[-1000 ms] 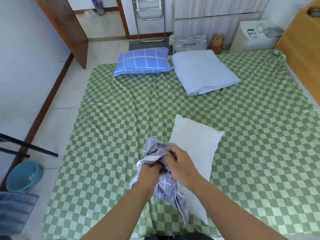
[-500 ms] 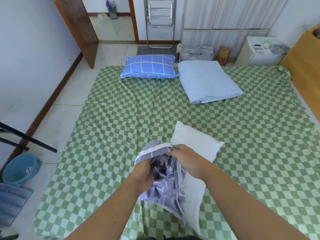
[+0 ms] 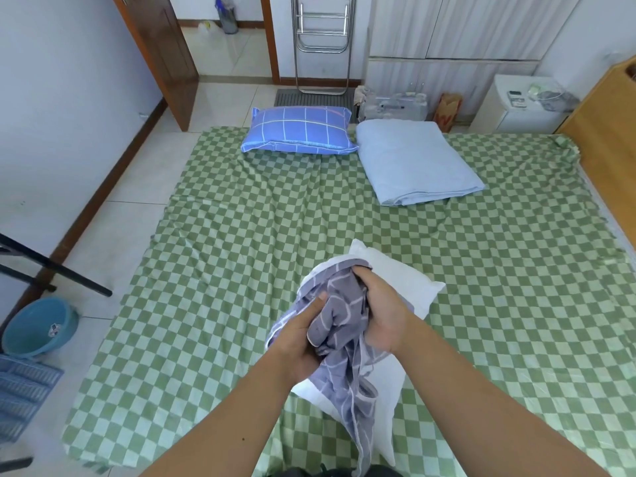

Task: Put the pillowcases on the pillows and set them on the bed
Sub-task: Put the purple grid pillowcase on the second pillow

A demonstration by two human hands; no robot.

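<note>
A bunched grey pillowcase with white grid lines (image 3: 339, 315) is held above a bare white pillow (image 3: 406, 280) that lies on the green checked bed (image 3: 241, 253). My left hand (image 3: 303, 333) grips the pillowcase's left side, thumb on top. My right hand (image 3: 382, 308) grips its right side with fingers curled into the cloth. A loose tail of the pillowcase hangs down toward the bed's near edge. A blue checked pillow (image 3: 299, 130), in its case, lies at the bed's far side.
A folded light-blue blanket (image 3: 416, 163) lies beside the blue pillow. A wooden headboard (image 3: 605, 139) runs along the right. On the floor at left are a blue basin (image 3: 38, 327), a blue crate (image 3: 20, 397) and black bars (image 3: 51, 266). A metal rack (image 3: 321, 39) stands beyond the bed.
Both hands have regathered the pillowcase, bunching it tighter and raising it slightly over the white pillow. The view has tilted up a little. The pillows on the bed have not moved.
</note>
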